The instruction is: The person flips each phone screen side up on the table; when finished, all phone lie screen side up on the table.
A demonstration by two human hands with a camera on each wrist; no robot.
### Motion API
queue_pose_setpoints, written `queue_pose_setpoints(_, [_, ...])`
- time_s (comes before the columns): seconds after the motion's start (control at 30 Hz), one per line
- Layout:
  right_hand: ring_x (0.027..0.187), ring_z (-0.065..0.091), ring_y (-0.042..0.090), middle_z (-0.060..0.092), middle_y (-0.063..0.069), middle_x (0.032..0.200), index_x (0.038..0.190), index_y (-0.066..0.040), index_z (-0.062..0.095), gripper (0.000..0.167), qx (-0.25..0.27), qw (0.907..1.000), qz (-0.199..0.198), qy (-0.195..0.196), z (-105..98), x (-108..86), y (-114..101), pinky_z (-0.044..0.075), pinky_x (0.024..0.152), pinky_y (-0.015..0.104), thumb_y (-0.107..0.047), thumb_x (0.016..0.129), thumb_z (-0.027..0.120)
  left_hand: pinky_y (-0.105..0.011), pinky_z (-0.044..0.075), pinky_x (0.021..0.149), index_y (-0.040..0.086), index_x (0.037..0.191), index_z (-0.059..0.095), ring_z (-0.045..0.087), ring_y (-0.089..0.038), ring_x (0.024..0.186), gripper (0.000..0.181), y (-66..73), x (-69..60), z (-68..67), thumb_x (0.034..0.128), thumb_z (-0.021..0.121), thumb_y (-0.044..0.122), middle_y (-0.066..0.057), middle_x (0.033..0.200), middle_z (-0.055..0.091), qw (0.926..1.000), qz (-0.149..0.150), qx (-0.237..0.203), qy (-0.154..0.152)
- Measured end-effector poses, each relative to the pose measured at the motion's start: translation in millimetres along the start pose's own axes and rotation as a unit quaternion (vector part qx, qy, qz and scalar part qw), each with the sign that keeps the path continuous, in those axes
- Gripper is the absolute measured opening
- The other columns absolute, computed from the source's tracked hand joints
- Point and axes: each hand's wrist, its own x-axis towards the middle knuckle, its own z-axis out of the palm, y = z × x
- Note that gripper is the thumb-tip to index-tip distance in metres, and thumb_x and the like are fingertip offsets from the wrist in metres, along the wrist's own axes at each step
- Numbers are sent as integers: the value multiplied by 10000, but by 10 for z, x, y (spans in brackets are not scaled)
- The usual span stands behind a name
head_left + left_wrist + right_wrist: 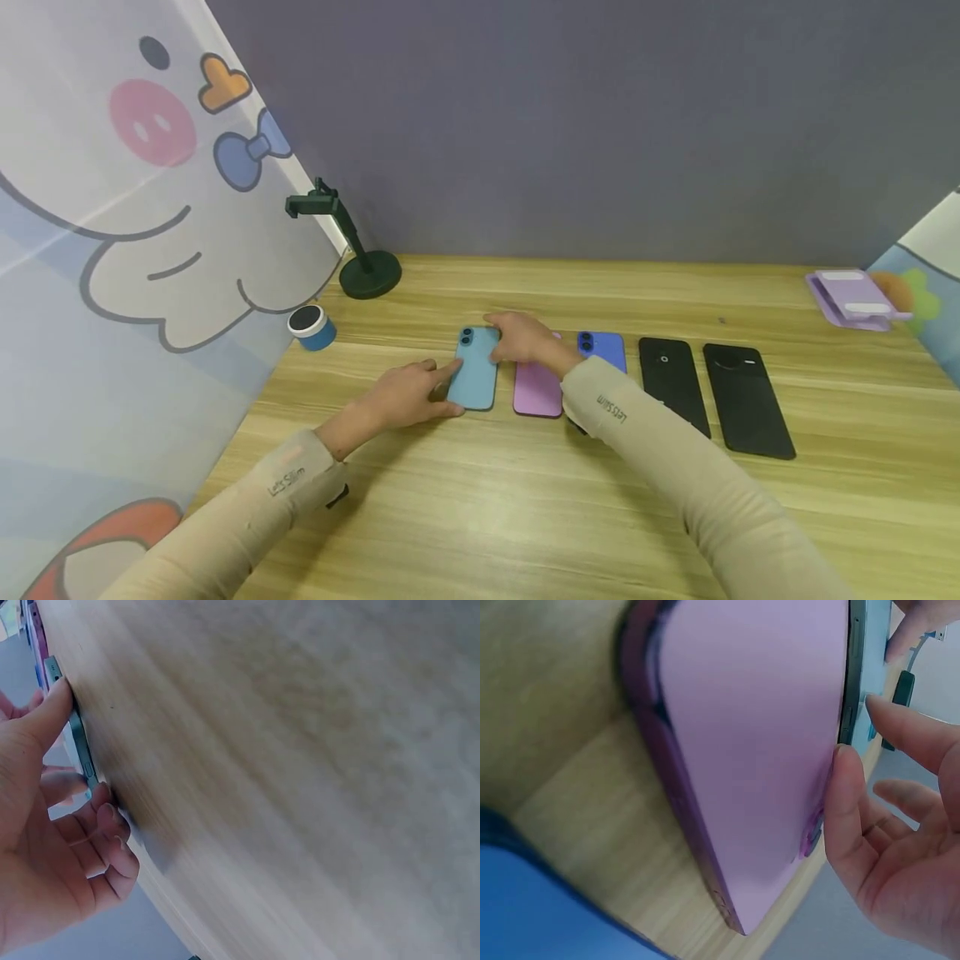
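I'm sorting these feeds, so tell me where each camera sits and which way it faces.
Head: worn on the head, facing forward and down over the wooden desk; left hand, right hand and both sleeves show.
Left wrist: worn there, facing the edge of the light-blue phone; left hand shows.
Right wrist: worn there, facing across the pink phone; right hand and part of the left show.
Both wrist views share the light-blue phone.

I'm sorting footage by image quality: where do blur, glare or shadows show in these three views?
Head view: fairly sharp, with pale glare on the table and soft shadows beside the sleeves; left wrist view: hazy wood grain, a dim shadow near the left hand's fingertips; right wrist view: the pink phone's upper-left corner is blurred.
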Motion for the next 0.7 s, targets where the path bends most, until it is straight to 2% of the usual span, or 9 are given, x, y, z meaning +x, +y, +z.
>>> queue_pose_setpoints(0.13, [1442, 419, 329, 441, 128, 1561, 1538, -83, 406, 777, -139, 9998, -100, -133, -6, 26, 4, 371, 1166, 453, -194, 859, 765, -272, 425, 567, 150, 1552, 402, 502, -129, 676, 831, 7, -4, 7, 906, 630, 620, -90, 1009, 655, 10000, -68, 27, -29])
queue_pose_setpoints(0.2, [1411, 460, 327, 419, 146, 1572, 1535, -75, 410, 779, -76, 9996, -185, -199, -11, 42, 19, 389, 1154, 442, -177, 850, 769, -271, 429, 567, 155, 1554, 397, 506, -128, 676, 831, 5, -6, 14, 907, 626, 623, -95, 1019, 661, 9999, -91, 72, -24])
queue_pose_setpoints(0.27, [1300, 560, 302, 412, 174, 1567, 1534, -72, 411, 785, 114, 9993, -239, -276, -20, 59, 33, 464, 1080, 404, -146, 841, 773, -269, 430, 569, 152, 1553, 399, 505, -125, 672, 830, 1, -8, 21, 907, 627, 621, -93, 1008, 663, 9999, -98, 89, -2])
queue_pose_setpoints(0.33, [1048, 670, 250, 452, 205, 1518, 1534, -75, 413, 790, 489, 9979, -213, -361, -28, 76, 50, 557, 910, 360, -97, 832, 773, -266, 427, 565, 144, 1550, 404, 500, -121, 659, 828, -2, -7, 26, 907, 630, 614, -79, 970, 659, 9999, -76, 75, 31])
queue_pose_setpoints(0.4, [779, 654, 191, 513, 237, 1422, 1533, -84, 419, 784, 941, 9943, -126, -482, -38, 92, 70, 580, 720, 310, -48, 828, 763, -261, 418, 568, 134, 1547, 406, 492, -116, 649, 827, -1, -5, 31, 908, 633, 606, -63, 935, 648, 10000, -45, 52, 69])
queue_pose_setpoints(0.43, [707, 621, 166, 544, 235, 1364, 1528, -90, 430, 775, 1135, 9921, -79, -531, -40, 104, 83, 573, 655, 295, -31, 827, 755, -262, 415, 566, 128, 1545, 408, 488, -117, 643, 825, 0, -2, 33, 908, 637, 599, -55, 910, 639, 10000, -24, 17, 87])
queue_pose_setpoints(0.5, [599, 562, 136, 583, 219, 1247, 1513, -94, 455, 750, 1512, 9864, 28, -641, -45, 124, 111, 556, 573, 281, -2, 824, 736, -262, 412, 569, 121, 1544, 409, 482, -117, 637, 823, 2, 3, 38, 909, 642, 590, -49, 894, 630, 9999, 5, -44, 114])
queue_pose_setpoints(0.57, [575, 526, 114, 586, 204, 1186, 1486, -96, 490, 712, 1782, 9811, 116, -741, -48, 146, 140, 536, 551, 256, 9, 822, 721, -265, 414, 580, 117, 1544, 407, 480, -118, 639, 823, 4, 6, 44, 910, 644, 586, -54, 901, 632, 9999, 9, -59, 128])
queue_pose_setpoints(0.7, [563, 494, 107, 536, 180, 1222, 1425, -106, 557, 643, 2153, 9722, 288, -868, -63, 186, 179, 493, 529, 237, 25, 814, 710, -281, 436, 613, 112, 1549, 396, 490, -126, 655, 829, 12, 6, 44, 912, 643, 583, -78, 938, 646, 9999, -25, -114, 98])
